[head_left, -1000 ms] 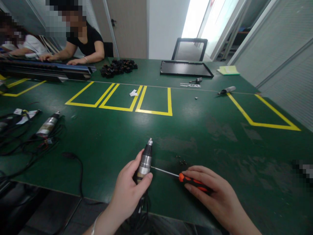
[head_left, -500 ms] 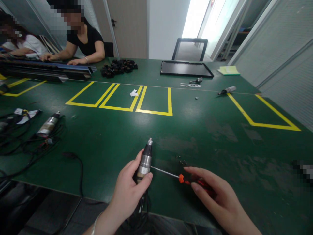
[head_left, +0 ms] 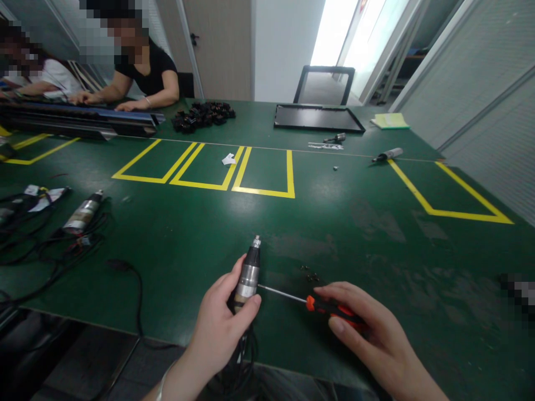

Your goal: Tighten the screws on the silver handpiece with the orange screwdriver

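My left hand (head_left: 223, 314) is wrapped round a silver and black cylindrical tool (head_left: 249, 273), whose metal tip points away from me. Black cables hang from its lower end. In my right hand (head_left: 368, 326) is a red and black screwdriver (head_left: 311, 303), gripped by its handle. Its thin shaft reaches left and the tip meets the right side of the cylindrical tool. Several small screws (head_left: 312, 277) lie on the green table (head_left: 200, 223) just beyond the screwdriver handle.
Another cylindrical tool (head_left: 83, 214) lies among black cables at the left. Farther back are a heap of black parts (head_left: 204, 116), a black framed panel (head_left: 320, 118) and a grey-handled tool (head_left: 388, 155). Two people sit at the far left beside long dark strips (head_left: 83, 120).
The screwdriver handle has turned slightly between the fingers of my right hand, and the right thumb has shifted a little. My left hand and the cylindrical tool look unchanged.
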{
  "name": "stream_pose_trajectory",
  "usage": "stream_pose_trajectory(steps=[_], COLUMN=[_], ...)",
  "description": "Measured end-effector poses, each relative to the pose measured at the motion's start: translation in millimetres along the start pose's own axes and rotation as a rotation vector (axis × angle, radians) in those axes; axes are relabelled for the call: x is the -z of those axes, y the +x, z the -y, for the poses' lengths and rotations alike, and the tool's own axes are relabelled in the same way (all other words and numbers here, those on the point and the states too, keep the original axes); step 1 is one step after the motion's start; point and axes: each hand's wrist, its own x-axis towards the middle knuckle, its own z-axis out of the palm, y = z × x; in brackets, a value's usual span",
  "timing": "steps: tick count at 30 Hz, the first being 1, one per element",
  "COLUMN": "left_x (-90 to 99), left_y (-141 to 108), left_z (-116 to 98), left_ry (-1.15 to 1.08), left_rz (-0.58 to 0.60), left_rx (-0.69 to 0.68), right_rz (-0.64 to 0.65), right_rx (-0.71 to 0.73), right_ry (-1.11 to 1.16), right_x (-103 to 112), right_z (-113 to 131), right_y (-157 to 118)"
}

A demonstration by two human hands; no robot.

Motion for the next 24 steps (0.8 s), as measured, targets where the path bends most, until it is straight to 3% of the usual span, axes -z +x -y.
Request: stream_pose_trajectory(steps=[4,13,24], left_x=[-0.6,-0.1,-0.7], left_y=[0.1,-1.6,-0.6], left_z=[-1.3,2.6,0.5], left_ry=[-0.008,-0.02,-0.005], left_rz=[-0.005,0.007,0.004], left_rx=[0.009,0.01,0.001], right_rz=[0.016,-0.03,0.015], right_rx=[-0.064,0.066,0.059], right_ry=[-0.007,0.018,-0.045], right_x=[-0.2,0.4,-5.1], right_z=[-1.2,-0.2,-5.5], right_y=[-2.3,-2.3,0.9])
